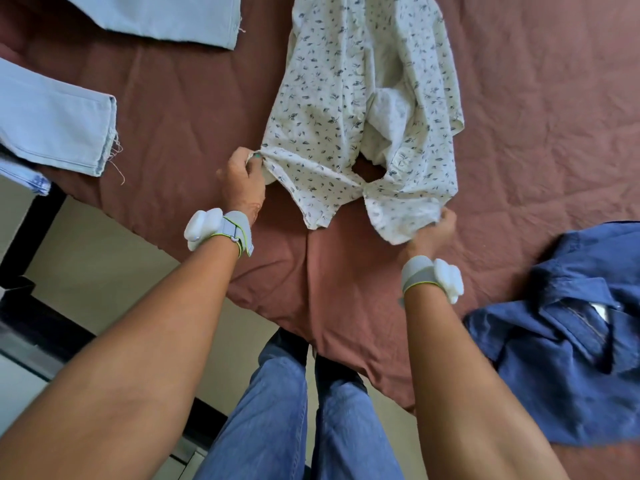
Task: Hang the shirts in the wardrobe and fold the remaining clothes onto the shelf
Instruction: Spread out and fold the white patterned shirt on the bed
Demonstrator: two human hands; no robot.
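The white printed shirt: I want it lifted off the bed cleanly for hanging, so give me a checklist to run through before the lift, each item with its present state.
1. Left hand has a grip on the white printed shirt: ok, it pinches one edge.
2. Right hand has a grip: ok, it clutches the opposite near corner.
3. Shirt spread flat: not ok, the middle is bunched and rumpled.
4. Shirt clear of the blue shirt and pale jeans: ok, brown bedsheet shows between them.
5. Buttons undone for the hanger: cannot tell.
6. Hanger within reach: cannot tell, none in view.
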